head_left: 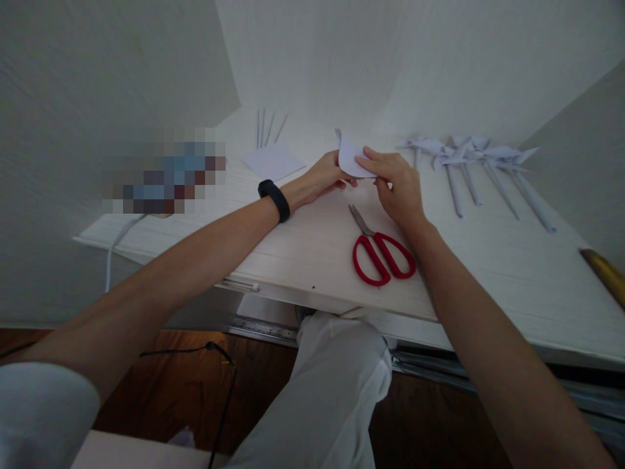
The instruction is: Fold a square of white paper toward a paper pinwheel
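A small sheet of white paper (350, 155) is held up between my two hands, bent so that its far left corner curls upward. My left hand (328, 174), with a black band on the wrist, grips its left side from below. On the right, my right hand (393, 179) has its fingers on the paper's face and the thumb near its lower edge. Red-handled scissors (378, 251) lie on the table just below the hands, blades pointing away. Flat white paper (274, 161) rests left of my left hand, with several thin paper sticks (264, 129) behind it.
Several white paper pinwheels (463, 153) with rolled paper handles lie at the right back of the white table (303, 254). A blurred-out object (170, 179) with a white cable (114, 244) is on the left. A gold-coloured item (605, 273) sits at the right edge. Walls enclose the table.
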Available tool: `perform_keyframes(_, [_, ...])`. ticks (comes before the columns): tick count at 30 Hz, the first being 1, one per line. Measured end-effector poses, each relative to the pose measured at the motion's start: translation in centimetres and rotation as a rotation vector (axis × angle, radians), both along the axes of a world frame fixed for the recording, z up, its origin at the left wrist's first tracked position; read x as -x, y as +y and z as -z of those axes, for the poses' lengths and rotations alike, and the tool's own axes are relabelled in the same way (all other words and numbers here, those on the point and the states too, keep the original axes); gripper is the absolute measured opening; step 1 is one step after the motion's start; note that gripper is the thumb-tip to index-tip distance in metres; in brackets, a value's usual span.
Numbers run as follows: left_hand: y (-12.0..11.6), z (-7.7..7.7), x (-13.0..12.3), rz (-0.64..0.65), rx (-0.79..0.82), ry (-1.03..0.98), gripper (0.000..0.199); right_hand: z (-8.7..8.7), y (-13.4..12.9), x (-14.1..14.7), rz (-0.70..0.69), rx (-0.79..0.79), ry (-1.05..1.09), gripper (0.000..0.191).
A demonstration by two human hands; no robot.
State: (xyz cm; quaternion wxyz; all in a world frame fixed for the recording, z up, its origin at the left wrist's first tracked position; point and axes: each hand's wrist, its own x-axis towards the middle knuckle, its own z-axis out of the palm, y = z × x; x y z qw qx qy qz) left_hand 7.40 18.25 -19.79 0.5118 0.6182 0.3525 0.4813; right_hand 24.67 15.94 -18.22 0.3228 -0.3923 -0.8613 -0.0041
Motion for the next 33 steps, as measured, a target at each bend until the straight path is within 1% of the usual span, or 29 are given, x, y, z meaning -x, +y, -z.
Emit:
perform_keyframes(3, [-0.5, -0.3, -0.1, 0.069, -0.025, 0.002, 0.024, 0.2, 0.4, -0.1, -0.013, -0.02, 0.012, 0.041])
perform_keyframes(7, [-1.1, -0.6, -0.1, 0.124, -0.006, -0.012, 0.03, 0.8, 1.2, -0.4, -0.048, -0.064, 0.072, 0.041])
perform_keyframes(12, [-1.3, -0.8, 0.0, 0.214, 0.036, -0.068, 0.031, 1.1, 1.5, -0.5, -0.067, -0.092, 0.156, 0.044])
perform_keyframes(14, [-1.3, -0.9, 0.0, 0.224, 0.063, -0.092, 0.029, 1.2, 1.4, -0.6, -0.066, -0.093, 0.17, 0.044])
perform_keyframes(16, [-1.3, -1.0, 0.0, 0.208, 0.075, -0.095, 0.03, 1.2, 1.4, -0.6, -0.057, -0.085, 0.174, 0.044])
perform_keyframes(20, [-1.1, -0.7, 0.1, 0.194, 0.044, -0.098, 0.035, 1.4, 1.4, -0.5, -0.028, -0.06, 0.2, 0.04])
perform_keyframes(22, [-1.0, -0.6, 0.1, 0.211, 0.027, -0.102, 0.038, 1.3, 1.4, -0.4, 0.003, -0.063, 0.204, 0.037])
perform_keyframes(26, [-0.7, -0.2, 0.2, 0.231, 0.008, -0.083, 0.04, 0.8, 1.1, -0.3, 0.131, -0.118, 0.188, 0.028])
perform_keyframes(29, [-0.4, 0.0, 0.2, 0.237, -0.015, -0.066, 0.034, 0.7, 0.9, -0.2, 0.188, -0.14, 0.17, 0.027])
perform_keyframes(33, [-0.2, 0.2, 0.1, 0.184, -0.024, -0.031, 0.021, 0.9, 1.0, -0.1, 0.268, -0.13, 0.157, 0.031])
